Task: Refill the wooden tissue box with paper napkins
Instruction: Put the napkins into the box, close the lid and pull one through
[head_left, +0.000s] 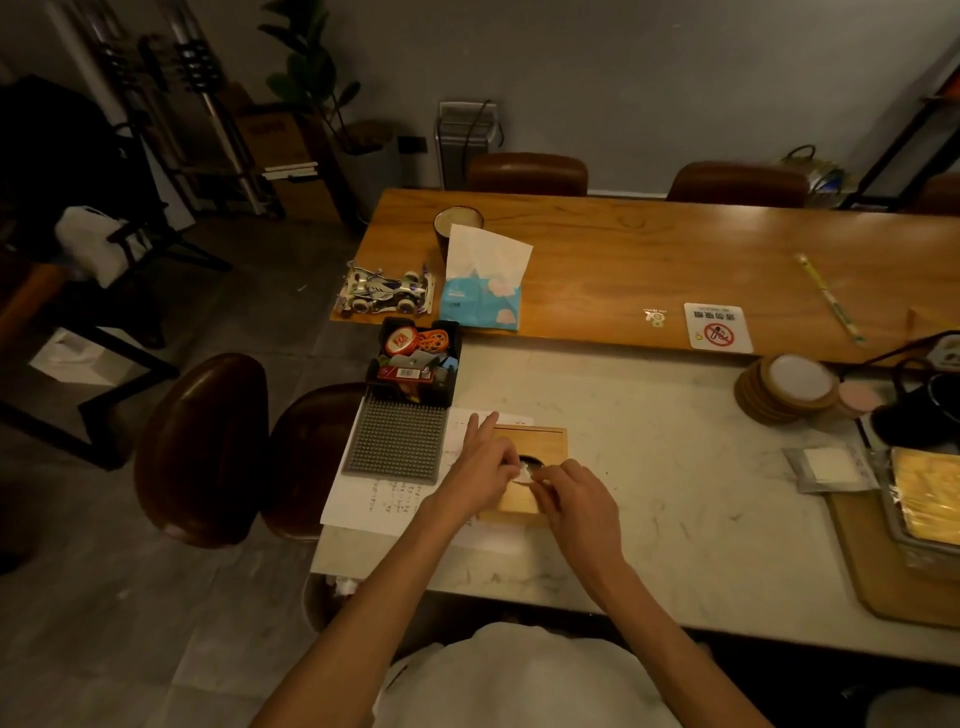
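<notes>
The wooden tissue box (540, 441) lies flat on the white marble table (649, 467), its lid showing a dark round opening. A small tip of white napkin (525, 474) pokes out at that opening. My left hand (480, 467) rests over the box's left side, thumb and fingers pinching the napkin tip, index finger pointing away. My right hand (574, 501) covers the box's near right corner, fingertips meeting the same napkin tip. A blue soft tissue pack (480, 299) with a white sheet standing up sits further back on the wooden table.
Left of the box lie a grey studded mat (397, 441) and printed papers (384, 501). Behind them are a black tray of small items (413, 364) and a toy race car (387, 291). Stacked wooden coasters (787, 387), a sachet (828, 467) and a tray (924, 514) sit right.
</notes>
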